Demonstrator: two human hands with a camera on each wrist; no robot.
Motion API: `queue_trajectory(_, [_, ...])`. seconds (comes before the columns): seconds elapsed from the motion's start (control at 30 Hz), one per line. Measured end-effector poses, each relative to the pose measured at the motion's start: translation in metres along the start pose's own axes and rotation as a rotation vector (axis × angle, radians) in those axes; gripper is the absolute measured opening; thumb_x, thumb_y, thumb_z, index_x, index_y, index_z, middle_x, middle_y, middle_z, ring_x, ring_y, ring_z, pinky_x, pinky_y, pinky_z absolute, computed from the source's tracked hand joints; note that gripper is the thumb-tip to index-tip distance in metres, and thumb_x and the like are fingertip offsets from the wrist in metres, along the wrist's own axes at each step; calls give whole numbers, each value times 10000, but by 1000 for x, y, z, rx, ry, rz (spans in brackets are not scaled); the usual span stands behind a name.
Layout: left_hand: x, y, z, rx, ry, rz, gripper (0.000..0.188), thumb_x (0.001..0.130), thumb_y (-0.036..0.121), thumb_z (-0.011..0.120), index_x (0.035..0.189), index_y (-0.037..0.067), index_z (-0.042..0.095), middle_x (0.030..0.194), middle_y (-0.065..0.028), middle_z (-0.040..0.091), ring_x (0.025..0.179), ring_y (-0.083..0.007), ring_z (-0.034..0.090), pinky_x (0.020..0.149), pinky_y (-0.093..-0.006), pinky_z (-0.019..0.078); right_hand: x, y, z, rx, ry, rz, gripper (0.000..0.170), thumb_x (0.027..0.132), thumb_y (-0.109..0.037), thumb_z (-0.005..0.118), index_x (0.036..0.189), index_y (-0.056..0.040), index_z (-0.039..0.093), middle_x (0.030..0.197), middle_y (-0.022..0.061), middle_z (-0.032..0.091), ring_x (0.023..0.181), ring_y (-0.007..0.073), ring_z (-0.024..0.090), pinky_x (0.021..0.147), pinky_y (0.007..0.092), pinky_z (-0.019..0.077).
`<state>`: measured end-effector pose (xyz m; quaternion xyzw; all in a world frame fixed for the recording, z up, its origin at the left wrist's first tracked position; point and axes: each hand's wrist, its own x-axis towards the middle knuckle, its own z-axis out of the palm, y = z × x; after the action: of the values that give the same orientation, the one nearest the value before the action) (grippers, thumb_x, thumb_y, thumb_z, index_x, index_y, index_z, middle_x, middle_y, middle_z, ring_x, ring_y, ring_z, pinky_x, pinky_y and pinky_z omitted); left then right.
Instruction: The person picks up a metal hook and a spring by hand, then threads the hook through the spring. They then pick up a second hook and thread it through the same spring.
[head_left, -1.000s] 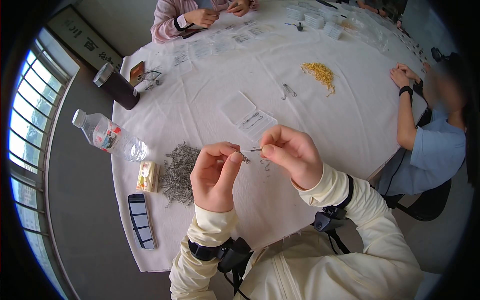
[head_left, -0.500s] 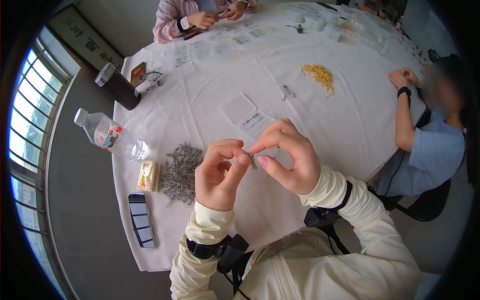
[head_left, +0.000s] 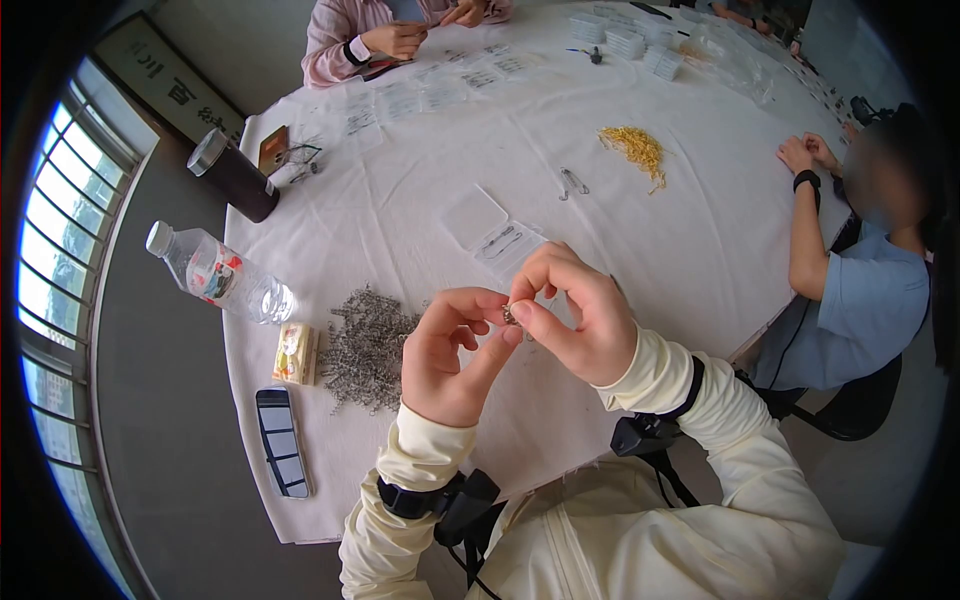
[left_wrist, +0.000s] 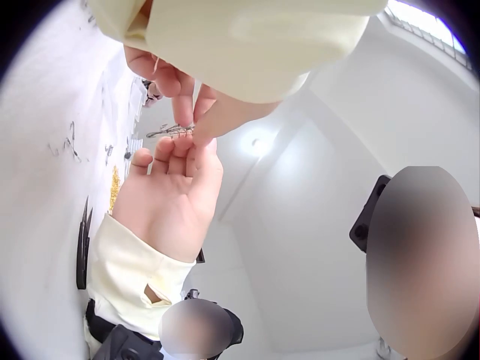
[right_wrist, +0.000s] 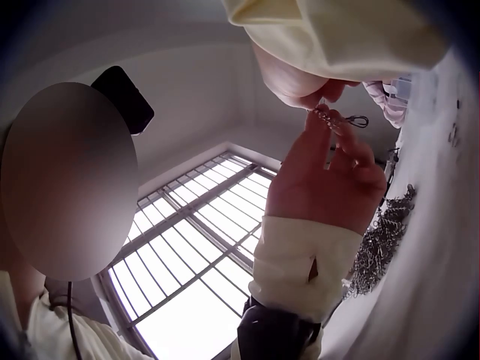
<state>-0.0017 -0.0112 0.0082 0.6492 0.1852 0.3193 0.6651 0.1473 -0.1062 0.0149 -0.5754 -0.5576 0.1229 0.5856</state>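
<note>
Our right hand (head_left: 590,330) has closed in since the last frame, so now its fingers and our left hand's (head_left: 450,350) are pinching the small metal hooks (head_left: 509,315) above the tabletop (head_left: 370,225), near the clear box (head_left: 476,217).

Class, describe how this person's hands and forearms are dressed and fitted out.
The left hand and right hand wear no gloves. Both cream sleeves bunch in folds near the wrists, with a small slit at each cuff. Around each forearm goes a black strap carrying a boxy black camera.
</note>
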Motion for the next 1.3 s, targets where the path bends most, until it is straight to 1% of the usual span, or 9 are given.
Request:
queue_trajectory(0.1, [-2, -4, -3, 33, 3, -4, 181, 860, 100, 758, 995, 33, 657, 949, 19, 654, 817, -63, 519, 722, -226, 402, 1, 1, -1, -3, -10, -7, 52, 839, -57, 657, 883, -57, 630, 849, 40, 606, 834, 201, 543, 733, 319, 429])
queue_trajectory(0.27, [-2, 0, -2, 49, 49, -2, 166, 857, 91, 756, 980, 24, 666, 897, 23, 650, 781, -62, 496, 715, -222, 397, 4, 2, -2, -342, 38, -310, 150, 755, -11, 692, 867, -68, 611, 896, 47, 571, 878, 261, 514, 789, 365, 432])
queue_trajectory(0.47, [-2, -4, -2, 41, 78, -17, 144, 862, 89, 749, 970, 29, 677, 897, 26, 658, 779, -58, 497, 720, -223, 389, 5, 3, -1, -475, 77, -432, 205, 706, -23, 727, 860, -83, 606, 891, 39, 557, 867, 266, 517, 793, 386, 436])
queue_trajectory(0.63, [-1, -3, -1, 108, 111, 14, 124, 850, 97, 761, 951, 59, 699, 904, 22, 668, 789, -79, 497, 711, -245, 392, 5, 4, -2, -422, 56, -405, 198, 703, -9, 711, 849, -78, 597, 884, 43, 553, 858, 270, 513, 786, 378, 435])
queue_trajectory(0.8, [0, 8, 0, 524, 202, 268, 124, 765, 80, 808, 852, 92, 721, 837, -10, 617, 787, -157, 510, 700, -284, 407, 5, 3, -3, -355, 29, -356, 177, 709, 4, 684, 840, -68, 589, 873, 47, 549, 854, 271, 510, 781, 366, 433])
queue_trajectory(0.9, [1, 8, -1, 685, 208, 414, 131, 761, 58, 805, 840, 64, 700, 808, -1, 579, 764, -132, 464, 688, -271, 370, 5, 3, -3, -339, 21, -346, 171, 711, 4, 676, 839, -66, 587, 862, 45, 541, 854, 268, 506, 780, 364, 431])
queue_trajectory(1.0, [0, 11, 1, 731, 225, 415, 172, 707, 40, 820, 832, 108, 722, 810, -18, 588, 785, -207, 505, 710, -317, 422, 5, 1, -5, -317, 0, -312, 163, 720, -2, 671, 843, -67, 587, 866, 45, 567, 858, 269, 520, 798, 368, 434])
queue_trajectory(1.07, [0, 12, 1, 733, 211, 420, 170, 709, 39, 818, 831, 107, 721, 813, -19, 587, 785, -209, 505, 710, -319, 422, 6, 0, -6, -196, -18, -263, 145, 743, -8, 664, 856, -73, 599, 892, 38, 608, 888, 264, 550, 831, 372, 440])
queue_trajectory(1.3, [0, 11, 1, 747, 187, 427, 171, 709, 35, 810, 829, 115, 718, 821, -20, 587, 790, -216, 503, 715, -330, 422, 7, 4, -7, -192, -31, -270, 112, 770, -24, 664, 860, -78, 625, 855, 24, 648, 893, 252, 586, 868, 366, 447])
